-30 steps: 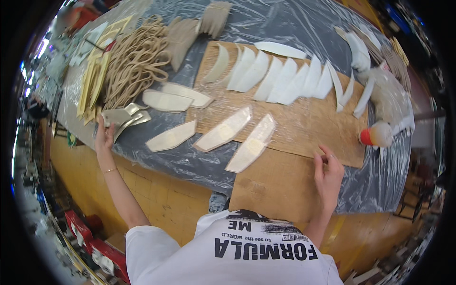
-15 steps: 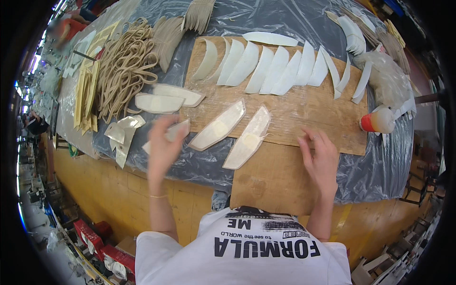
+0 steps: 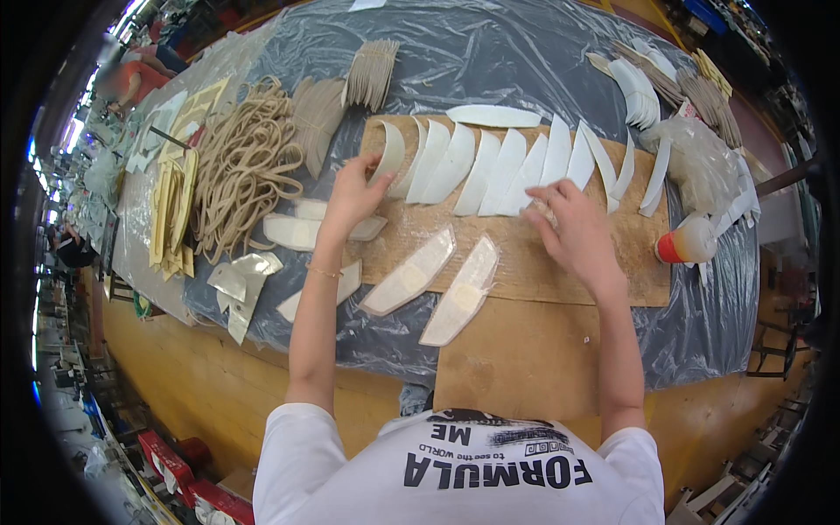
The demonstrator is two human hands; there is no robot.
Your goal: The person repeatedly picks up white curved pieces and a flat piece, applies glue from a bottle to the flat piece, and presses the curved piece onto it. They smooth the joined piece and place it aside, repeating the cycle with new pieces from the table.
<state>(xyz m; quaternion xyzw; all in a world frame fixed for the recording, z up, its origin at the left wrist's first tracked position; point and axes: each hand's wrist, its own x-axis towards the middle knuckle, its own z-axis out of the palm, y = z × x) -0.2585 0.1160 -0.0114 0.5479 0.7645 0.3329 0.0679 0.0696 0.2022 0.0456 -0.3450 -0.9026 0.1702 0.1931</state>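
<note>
A: Main thing?
B: Cream curved strip, right at the left hand's fingertips.
A: Grip?
B: Thumb and fingers at its left edge; can't tell if pinched. Right hand: fingers curled by the white strips; can't tell if holding anything.
A: Around?
B: Cardboard below the strips. Pale panels nearer the body than the left hand, tan cords left of it. Red-banded container right of the right hand.

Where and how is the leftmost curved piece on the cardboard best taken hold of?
Probably pinch the curved piece by its lower end, coming from the left: that side has no neighbouring strip, while another piece lies close on the right. The left hand is at that end.
</note>
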